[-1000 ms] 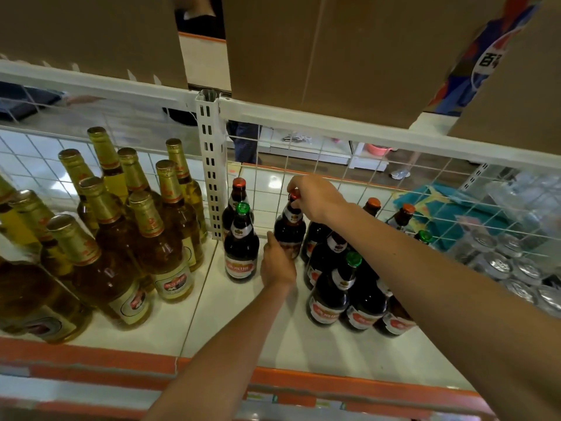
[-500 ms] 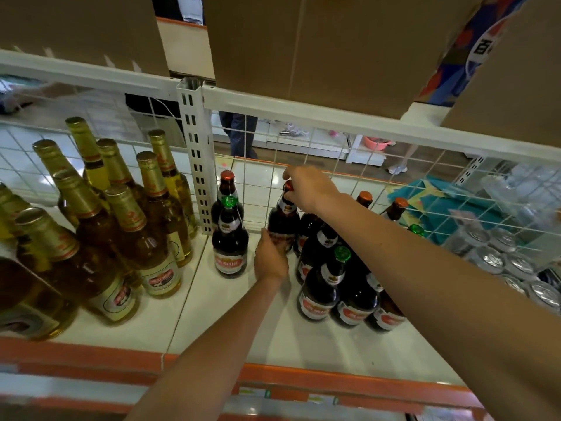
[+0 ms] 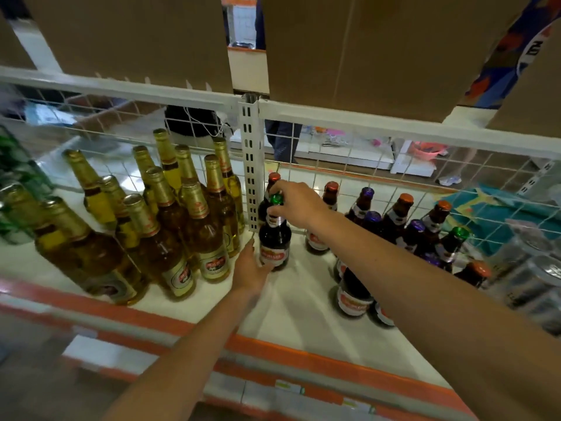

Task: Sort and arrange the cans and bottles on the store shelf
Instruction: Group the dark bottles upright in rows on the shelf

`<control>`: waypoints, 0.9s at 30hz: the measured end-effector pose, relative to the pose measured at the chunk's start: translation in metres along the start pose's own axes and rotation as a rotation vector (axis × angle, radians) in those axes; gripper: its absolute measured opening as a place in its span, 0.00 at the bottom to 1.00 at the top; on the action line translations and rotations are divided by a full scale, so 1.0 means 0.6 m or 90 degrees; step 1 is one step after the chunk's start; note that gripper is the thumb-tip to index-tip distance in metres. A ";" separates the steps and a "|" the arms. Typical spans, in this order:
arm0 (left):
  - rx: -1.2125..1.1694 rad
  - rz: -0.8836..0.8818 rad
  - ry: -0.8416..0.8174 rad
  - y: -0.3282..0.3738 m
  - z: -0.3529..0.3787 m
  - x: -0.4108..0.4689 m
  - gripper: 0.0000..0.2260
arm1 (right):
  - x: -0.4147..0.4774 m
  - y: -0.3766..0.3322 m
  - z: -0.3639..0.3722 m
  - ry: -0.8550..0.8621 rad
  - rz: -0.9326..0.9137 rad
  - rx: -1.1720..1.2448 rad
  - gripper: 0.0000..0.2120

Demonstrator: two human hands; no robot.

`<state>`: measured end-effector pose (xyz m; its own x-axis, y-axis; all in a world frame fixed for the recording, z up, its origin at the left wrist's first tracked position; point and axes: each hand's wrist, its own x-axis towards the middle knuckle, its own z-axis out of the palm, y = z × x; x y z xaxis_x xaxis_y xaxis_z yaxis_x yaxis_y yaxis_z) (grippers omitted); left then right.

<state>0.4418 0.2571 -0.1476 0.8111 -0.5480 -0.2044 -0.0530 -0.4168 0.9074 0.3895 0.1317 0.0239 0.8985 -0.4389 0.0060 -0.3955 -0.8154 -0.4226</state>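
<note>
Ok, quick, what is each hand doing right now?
Left hand: open, fingers laid against the lower body of the dark glass bottle with the green cap.
Right hand: gripping that bottle's neck at the cap.

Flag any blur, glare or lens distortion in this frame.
Head view: the green-capped bottle gripped by the right hand is fairly sharp; the green bottles at far left and the orange shelf edge are smeared by blur; the gold-foil bottles lean outward from wide-angle distortion; the can tops at right catch glare.
</note>
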 end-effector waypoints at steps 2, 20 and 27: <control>-0.082 0.029 -0.075 0.007 -0.001 0.018 0.30 | 0.000 0.003 0.005 0.030 0.011 -0.017 0.20; 0.030 0.093 -0.095 0.044 0.131 -0.026 0.29 | -0.056 0.106 -0.091 -0.067 0.076 -0.147 0.21; 0.096 0.101 -0.084 0.044 0.133 -0.027 0.29 | -0.061 0.120 -0.083 -0.062 0.081 -0.126 0.22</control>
<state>0.3806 0.1971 -0.1497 0.7027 -0.7015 -0.1187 -0.2681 -0.4156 0.8691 0.3185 0.0703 0.0385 0.8492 -0.5123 -0.1281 -0.5279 -0.8179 -0.2290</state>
